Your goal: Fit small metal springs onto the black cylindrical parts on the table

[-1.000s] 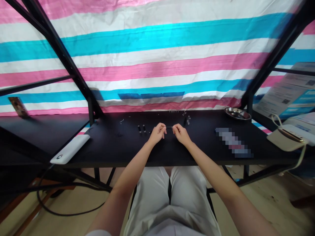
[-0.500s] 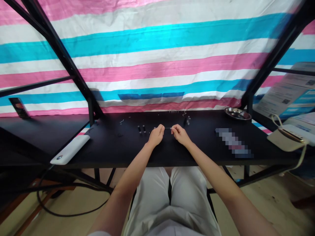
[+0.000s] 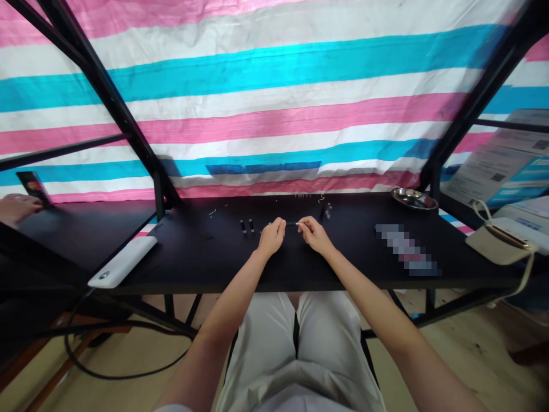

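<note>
A thin dark pen-like rod [image 3: 291, 224] stretches level between my two hands, just over the black table. My left hand [image 3: 273, 237] is closed around its left part, fingers curled. At the other end, the fingers of my right hand [image 3: 314, 233] pinch a pale tip; its exact shape is too small to tell. Left of my left hand stand two small dark cylinders [image 3: 247, 226] with light lower ends. Beyond my right hand sits a little group of dark and clear small pieces [image 3: 327, 211].
A row of tiny pale pieces [image 3: 302, 195] lies along the back edge. A shiny metal dish [image 3: 414, 198] stands back right, a beige pouch [image 3: 497, 243] at the right end. A white power bank-like block [image 3: 123, 262] with a cable lies left. Another person's hand [image 3: 19, 209] reaches in far left.
Another person's hand has come into view at the far left, by the upright dark box. My hands and the rod have hardly moved.
</note>
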Motion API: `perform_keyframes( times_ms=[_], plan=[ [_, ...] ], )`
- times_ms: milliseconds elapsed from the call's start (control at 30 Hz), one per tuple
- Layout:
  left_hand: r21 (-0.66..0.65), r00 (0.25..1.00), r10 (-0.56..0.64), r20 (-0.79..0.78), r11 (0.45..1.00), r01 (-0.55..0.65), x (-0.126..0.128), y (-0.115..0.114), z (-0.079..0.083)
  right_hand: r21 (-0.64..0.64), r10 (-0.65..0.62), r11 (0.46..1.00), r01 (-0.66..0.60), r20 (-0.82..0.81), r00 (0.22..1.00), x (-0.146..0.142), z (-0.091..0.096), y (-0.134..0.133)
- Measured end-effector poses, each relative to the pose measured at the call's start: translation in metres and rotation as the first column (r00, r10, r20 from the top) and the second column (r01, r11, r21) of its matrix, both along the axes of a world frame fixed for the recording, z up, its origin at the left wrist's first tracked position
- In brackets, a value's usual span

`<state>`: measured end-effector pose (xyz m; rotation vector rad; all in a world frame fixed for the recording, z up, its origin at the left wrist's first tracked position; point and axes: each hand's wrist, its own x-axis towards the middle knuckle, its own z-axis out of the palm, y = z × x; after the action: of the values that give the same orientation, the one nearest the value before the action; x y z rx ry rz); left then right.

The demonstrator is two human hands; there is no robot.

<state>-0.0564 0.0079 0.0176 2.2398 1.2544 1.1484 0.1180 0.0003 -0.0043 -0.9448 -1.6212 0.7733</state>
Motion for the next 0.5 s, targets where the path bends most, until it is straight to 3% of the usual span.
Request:
perform_keyframes(
  times_ms=[300, 500],
  plan=[
    [-0.004, 1.0, 0.003, 0.02, 1.0, -0.003, 0.0005, 0.0006, -0.0018, 0.014, -0.021, 1.0, 0.022, -0.037, 0.999, 0.0015, -0.0017, 0.0006],
    [-0.008, 1.0, -0.027, 0.006, 1.0, 0.027, 0.0006, 0.0, -0.0016, 0.081, -0.088, 0.994, 0.079, 0.116, 0.989, 0.0028, -0.0023, 0.0001]
  ],
)
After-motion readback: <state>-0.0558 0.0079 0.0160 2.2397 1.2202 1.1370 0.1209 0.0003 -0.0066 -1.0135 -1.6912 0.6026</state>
